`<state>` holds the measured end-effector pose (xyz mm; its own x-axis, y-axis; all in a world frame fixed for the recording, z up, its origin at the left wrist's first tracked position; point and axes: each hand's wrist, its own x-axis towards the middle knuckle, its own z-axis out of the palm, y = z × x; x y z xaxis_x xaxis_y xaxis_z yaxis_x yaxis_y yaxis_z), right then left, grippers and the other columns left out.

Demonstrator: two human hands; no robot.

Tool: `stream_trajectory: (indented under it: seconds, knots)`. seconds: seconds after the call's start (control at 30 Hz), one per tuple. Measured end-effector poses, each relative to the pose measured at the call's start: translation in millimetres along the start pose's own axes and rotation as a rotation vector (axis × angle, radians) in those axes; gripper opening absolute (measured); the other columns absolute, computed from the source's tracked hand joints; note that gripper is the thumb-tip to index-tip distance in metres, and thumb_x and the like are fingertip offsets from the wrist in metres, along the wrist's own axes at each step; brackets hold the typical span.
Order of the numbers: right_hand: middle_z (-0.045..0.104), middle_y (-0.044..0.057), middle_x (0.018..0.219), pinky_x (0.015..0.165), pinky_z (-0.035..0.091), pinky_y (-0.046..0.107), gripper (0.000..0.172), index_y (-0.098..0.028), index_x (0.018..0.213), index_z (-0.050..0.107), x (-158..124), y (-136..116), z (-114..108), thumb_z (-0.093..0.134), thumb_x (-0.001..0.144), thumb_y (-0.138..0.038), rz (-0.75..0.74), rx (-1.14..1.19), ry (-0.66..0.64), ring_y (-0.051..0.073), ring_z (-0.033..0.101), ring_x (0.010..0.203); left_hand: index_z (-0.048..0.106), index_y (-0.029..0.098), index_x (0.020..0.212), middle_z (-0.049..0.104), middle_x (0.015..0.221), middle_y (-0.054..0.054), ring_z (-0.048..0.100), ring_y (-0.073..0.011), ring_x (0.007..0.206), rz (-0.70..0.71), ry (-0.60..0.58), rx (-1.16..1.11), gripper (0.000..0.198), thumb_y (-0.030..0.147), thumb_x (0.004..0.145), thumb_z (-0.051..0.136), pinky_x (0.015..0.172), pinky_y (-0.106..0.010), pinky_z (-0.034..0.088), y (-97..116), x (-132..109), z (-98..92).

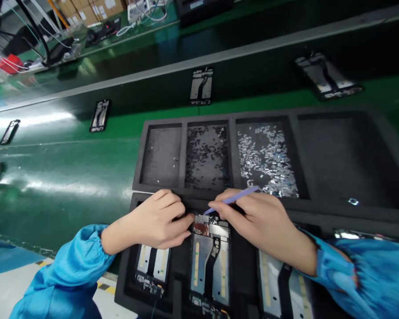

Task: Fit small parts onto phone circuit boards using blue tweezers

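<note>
An opened phone (210,261), its inner boards and black flex cable showing, lies in the middle slot of a black foam tray (177,288). My left hand (158,219) has its fingers bent, the fingertips against the phone's upper left edge. Between the thumb and fingers of my right hand (252,217) is a thin purple pry stick (234,196), its tip at the phone's top edge. A second opened phone (151,270) sits partly under my left hand, and a third phone (286,283) partly under my right forearm.
Behind stands a foam parts tray (182,155) with compartments of small black pieces (208,150) and shiny silver pieces (269,159). A small ring-like part (353,201) is at right. Several opened phones, including one phone (201,86), lie on the green line beyond.
</note>
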<state>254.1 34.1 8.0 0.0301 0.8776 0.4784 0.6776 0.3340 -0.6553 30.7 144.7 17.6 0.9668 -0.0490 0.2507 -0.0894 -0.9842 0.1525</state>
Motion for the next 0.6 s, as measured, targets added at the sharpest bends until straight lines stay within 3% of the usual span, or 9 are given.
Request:
stream_trajectory:
  seconds: [0.13,0.27,0.47,0.53,0.6]
  knots:
    - [0.075,0.001,0.072,0.065,0.058,0.025,0.035,-0.023,0.073,0.058,-5,4,7,0.052,0.106,-0.033,-0.017,-0.044,0.004,0.015,0.072,0.063,0.069,0.008,0.112,0.06,0.085,-0.007,0.055,-0.0257,0.09,0.008,0.004,0.037,0.029,0.03,0.099,0.055,0.082,-0.041,0.052,3,0,0.6]
    - [0.073,0.002,0.068,0.059,0.054,0.03,0.038,-0.024,0.068,0.058,-8,4,7,0.053,0.104,-0.035,0.022,-0.057,-0.014,0.017,0.069,0.06,0.069,0.008,0.11,0.059,0.084,-0.007,0.054,-0.0257,0.09,0.014,-0.001,0.058,0.028,0.029,0.099,0.054,0.081,-0.041,0.052,4,1,0.2]
    - [0.07,0.0,0.063,0.05,0.046,0.031,0.039,-0.024,0.063,0.055,-8,2,3,0.059,0.1,-0.037,0.254,-0.022,0.022,0.014,0.06,0.049,0.069,0.009,0.112,0.062,0.084,-0.008,0.059,-0.0257,0.09,0.029,0.0,0.087,0.027,0.029,0.096,0.059,0.08,-0.041,0.055,0,0,-1.2]
    - [0.069,-0.001,0.062,0.051,0.047,0.031,0.039,-0.024,0.064,0.057,-5,0,-3,0.059,0.1,-0.038,0.301,0.022,0.042,0.014,0.061,0.05,0.072,0.012,0.102,0.06,0.076,-0.004,0.061,-0.0221,0.081,0.097,0.052,0.107,0.019,0.027,0.095,0.061,0.074,-0.037,0.056,6,-5,-6.5]
    - [0.067,-0.001,0.059,0.049,0.047,0.031,0.038,-0.025,0.064,0.059,-2,-3,-11,0.06,0.099,-0.041,0.352,0.032,0.11,0.015,0.061,0.049,0.074,0.021,0.089,0.057,0.068,-0.002,0.058,-0.0183,0.066,0.195,0.087,0.13,0.018,0.031,0.095,0.06,0.058,-0.034,0.054,20,-15,-12.1]
